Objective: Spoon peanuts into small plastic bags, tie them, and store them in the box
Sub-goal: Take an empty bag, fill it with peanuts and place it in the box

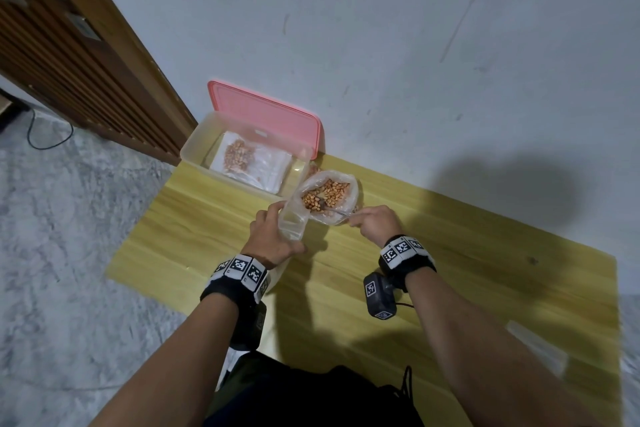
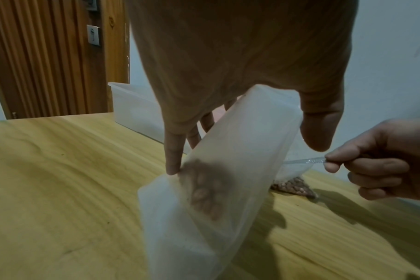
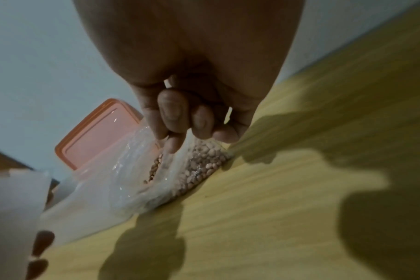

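Observation:
A large clear bag of peanuts [image 1: 327, 196] lies open on the wooden table [image 1: 450, 270], just right of the clear storage box [image 1: 197, 146]. My right hand [image 1: 372, 224] pinches a clear plastic spoon [image 1: 334, 210] whose bowl dips into those peanuts. My left hand [image 1: 273, 236] holds a small clear bag [image 1: 294, 222] open beside the big bag. In the left wrist view the small bag [image 2: 228, 180] hangs from my fingers [image 2: 174, 151] with a few peanuts [image 2: 204, 191] inside. The box holds a filled peanut bag [image 1: 239, 152].
The box's pink lid [image 1: 266, 114] stands upright against the white wall behind it. A wooden door [image 1: 69, 45] is at the far left, above grey floor [image 1: 69, 218]. The table stretches bare to the right and towards me.

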`<state>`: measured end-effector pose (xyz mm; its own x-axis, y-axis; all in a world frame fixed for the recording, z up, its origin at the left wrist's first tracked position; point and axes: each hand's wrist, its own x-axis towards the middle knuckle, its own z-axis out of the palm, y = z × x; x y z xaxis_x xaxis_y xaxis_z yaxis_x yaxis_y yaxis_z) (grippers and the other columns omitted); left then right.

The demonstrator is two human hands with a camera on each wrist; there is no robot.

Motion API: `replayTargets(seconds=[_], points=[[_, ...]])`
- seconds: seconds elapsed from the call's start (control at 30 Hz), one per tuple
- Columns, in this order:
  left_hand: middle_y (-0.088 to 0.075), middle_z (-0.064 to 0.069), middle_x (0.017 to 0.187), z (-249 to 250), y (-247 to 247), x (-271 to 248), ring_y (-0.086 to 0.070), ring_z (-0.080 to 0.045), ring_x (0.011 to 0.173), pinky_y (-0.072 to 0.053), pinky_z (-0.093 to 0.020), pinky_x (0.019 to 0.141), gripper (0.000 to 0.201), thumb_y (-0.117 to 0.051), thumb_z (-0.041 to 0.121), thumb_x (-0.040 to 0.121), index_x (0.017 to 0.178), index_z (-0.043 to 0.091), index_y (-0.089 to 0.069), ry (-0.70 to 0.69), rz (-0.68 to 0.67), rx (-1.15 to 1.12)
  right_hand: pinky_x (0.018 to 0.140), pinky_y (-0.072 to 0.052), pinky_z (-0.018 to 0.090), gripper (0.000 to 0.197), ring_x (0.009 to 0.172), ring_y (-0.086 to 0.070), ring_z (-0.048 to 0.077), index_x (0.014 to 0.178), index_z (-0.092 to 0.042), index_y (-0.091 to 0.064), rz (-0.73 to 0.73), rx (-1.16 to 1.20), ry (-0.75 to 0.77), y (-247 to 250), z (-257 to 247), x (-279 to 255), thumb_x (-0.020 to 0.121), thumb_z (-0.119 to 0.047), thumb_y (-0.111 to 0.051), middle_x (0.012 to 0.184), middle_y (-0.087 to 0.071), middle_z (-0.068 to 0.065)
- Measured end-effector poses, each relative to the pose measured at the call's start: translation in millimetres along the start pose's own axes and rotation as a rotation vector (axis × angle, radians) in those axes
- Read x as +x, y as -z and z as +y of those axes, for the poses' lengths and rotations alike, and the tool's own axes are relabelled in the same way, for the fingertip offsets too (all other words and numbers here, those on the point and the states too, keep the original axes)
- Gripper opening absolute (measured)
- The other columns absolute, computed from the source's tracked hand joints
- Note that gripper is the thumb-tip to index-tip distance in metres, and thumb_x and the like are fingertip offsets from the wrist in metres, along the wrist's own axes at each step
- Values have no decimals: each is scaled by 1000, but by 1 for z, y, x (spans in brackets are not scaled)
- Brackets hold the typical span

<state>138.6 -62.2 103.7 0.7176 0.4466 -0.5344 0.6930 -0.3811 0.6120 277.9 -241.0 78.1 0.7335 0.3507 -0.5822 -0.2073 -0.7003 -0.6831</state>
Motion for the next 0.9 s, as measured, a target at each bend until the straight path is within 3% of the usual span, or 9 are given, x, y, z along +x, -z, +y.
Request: replayTargets(seconds=[0.03, 0.1, 0.17, 0.2, 0.27, 0.37, 0.43, 0.7, 0.9], points=[[-32, 0, 117, -1, 0, -1, -34, -27, 124, -39, -49, 102, 97, -83, 15, 64, 145, 25, -30, 1, 1, 5, 41, -37, 13, 22, 53, -47, 9, 100, -8, -76, -13, 22, -13, 0, -1, 0, 84, -3, -62, 91, -72, 8], [-32, 0, 118, -2, 1, -2, -33, -26, 123, -39, -48, 102, 97, -83, 15, 64, 145, 24, -30, 3, 7, 7, 58, -47, 22, 21, 58, -52, 12, 95, -7, -76, -16, 41, -24, -1, -3, 0, 85, 2, -60, 84, -69, -2], [-31, 0, 118, -4, 3, -2, -33, -26, 122, -39, -46, 101, 97, -84, 15, 64, 145, 25, -30, 0, 15, 5, 68, -50, 28, 24, 57, -52, 10, 85, -8, -76, 4, 67, -36, 0, 0, 3, 86, 6, -57, 60, -62, -18], [-31, 0, 117, -4, 4, -2, -33, -25, 121, -39, -46, 101, 98, -84, 16, 63, 144, 25, -30, -1, 17, 2, 64, -49, 26, 27, 52, -51, 6, 81, -8, -75, 15, 86, -44, 1, 3, 4, 86, 8, -55, 46, -57, -20], [-31, 0, 117, -4, 5, -2, -31, -22, 117, -39, -46, 102, 99, -84, 15, 63, 144, 25, -30, -4, 19, -7, 56, -42, 21, 26, 40, -46, -3, 78, -6, -74, 28, 156, -61, 4, 8, 6, 85, 10, -54, 35, -50, -18], [-31, 0, 117, -2, 5, -4, -30, -20, 115, -39, -46, 102, 99, -84, 15, 63, 145, 25, -30, -9, 17, -11, 46, -37, 21, 19, 28, -37, 7, 70, -2, -70, 29, 318, -76, 12, 12, 6, 86, 0, -60, 33, -46, -5], [-31, 0, 117, 0, 4, -5, -30, -20, 116, -39, -46, 102, 99, -84, 15, 63, 145, 26, -29, -8, 13, -16, 42, -34, 21, 22, 26, -34, 9, 66, -1, -67, 16, 344, -53, 18, 16, 6, 87, 0, -59, 31, -44, -2], [-30, 2, 117, 6, -1, -7, -29, -19, 115, -38, -48, 103, 101, -85, 14, 63, 146, 26, -29, -26, 1, -26, 43, -35, 22, 44, 29, -36, 11, 52, -12, -66, 8, 229, 114, 50, 17, -4, 82, 12, -45, 31, -44, -3], [-32, 1, 117, 8, -1, -5, -31, -20, 117, -38, -47, 103, 101, -86, 16, 62, 145, 26, -29, -57, 8, -26, 43, -35, 22, 33, 31, -33, 14, 55, -4, -62, -24, 232, 195, 73, -19, -26, 85, 2, -51, 30, -37, -1]])
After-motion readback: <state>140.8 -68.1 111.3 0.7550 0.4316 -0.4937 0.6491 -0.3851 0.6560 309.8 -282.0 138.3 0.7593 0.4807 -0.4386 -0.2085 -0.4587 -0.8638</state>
